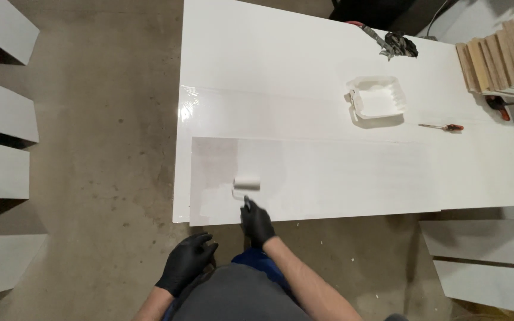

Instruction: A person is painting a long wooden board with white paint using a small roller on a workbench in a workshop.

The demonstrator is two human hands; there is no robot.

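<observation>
Right hand is gripping the paint roller by its handle, the grip clenched, roller sitting on the white board near its left end. Left hand is hanging loose, holding nothing. Roller looks light, sleeve soft and wet: handle only.

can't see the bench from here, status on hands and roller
Right hand gripping paint roller, roller down on near white board. Left hand free, off the board. Paint tray and screwdriver well clear.
</observation>
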